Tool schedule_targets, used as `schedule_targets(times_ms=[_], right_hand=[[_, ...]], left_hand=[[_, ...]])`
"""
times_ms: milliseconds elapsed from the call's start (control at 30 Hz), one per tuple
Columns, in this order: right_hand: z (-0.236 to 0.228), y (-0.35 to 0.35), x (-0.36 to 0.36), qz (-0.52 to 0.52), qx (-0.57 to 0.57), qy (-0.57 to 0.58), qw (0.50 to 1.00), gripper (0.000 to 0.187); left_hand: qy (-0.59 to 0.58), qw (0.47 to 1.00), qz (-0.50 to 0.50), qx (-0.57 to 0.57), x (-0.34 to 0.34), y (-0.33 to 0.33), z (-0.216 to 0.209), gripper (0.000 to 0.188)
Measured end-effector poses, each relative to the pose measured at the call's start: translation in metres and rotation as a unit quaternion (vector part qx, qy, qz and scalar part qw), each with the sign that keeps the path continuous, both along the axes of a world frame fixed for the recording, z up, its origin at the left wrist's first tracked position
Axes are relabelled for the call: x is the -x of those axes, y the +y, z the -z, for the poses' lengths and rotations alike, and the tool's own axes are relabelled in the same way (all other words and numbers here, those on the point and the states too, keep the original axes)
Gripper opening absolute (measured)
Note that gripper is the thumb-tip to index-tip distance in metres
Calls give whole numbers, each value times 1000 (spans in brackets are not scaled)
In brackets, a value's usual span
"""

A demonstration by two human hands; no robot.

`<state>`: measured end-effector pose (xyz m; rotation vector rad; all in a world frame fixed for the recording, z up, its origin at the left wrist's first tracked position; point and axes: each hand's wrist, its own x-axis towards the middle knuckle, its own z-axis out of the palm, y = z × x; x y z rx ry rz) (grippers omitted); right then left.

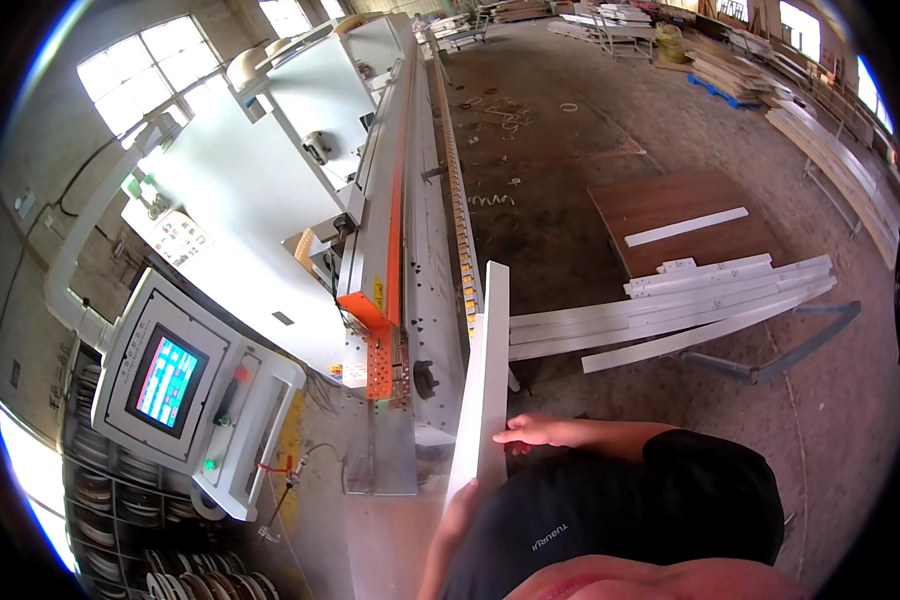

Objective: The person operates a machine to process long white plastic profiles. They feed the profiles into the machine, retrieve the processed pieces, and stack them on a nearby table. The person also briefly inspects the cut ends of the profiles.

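A long white board [484,390] stands on edge in front of my body, its far end pointing toward the long machine. My right hand [528,431] is closed at the board's right side, with the thumb and fingers at its lower edge. Closer to me, my left hand [457,512] grips the near end from the left, and most of its fingers are hidden. Just left of the board runs the edge-banding machine [378,340], with an orange bracket at its near end and a metal infeed plate [380,455] below.
A control panel [175,375] with a lit screen stands at left, above racks of coiled banding [205,585]. To the right, several white strips [670,305] lie stacked, near a brown panel [685,215] and a grey metal frame [760,372]. Scraps litter the floor beyond.
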<state>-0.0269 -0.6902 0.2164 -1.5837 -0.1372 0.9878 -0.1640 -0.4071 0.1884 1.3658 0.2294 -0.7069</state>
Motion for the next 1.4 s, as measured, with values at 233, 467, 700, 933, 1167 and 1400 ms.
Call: schedule_targets(times_ms=[233,467,700,933,1167,1400], right_hand=[[19,1,-6,5,-10,10,1000,51],[19,3,-11,-5,-11,15,1000,52],[23,-4,-21,25,-21,7,999,48],[32,-19,-30,115,-63,17,991,35],[53,-29,-25,128,-78,-3,989,35],[23,-22,-29,128,26,-34,991,39]], left_hand=[[18,1000,11,-6,-5,-12,-34,62],[-12,1000,10,-18,-5,-4,-14,55],[-7,999,-8,-33,-4,-15,-29,64],[7,999,-38,-28,3,-12,-22,62],[121,992,-40,22,8,-8,4,61],[7,997,12,-77,-9,-14,-17,72]])
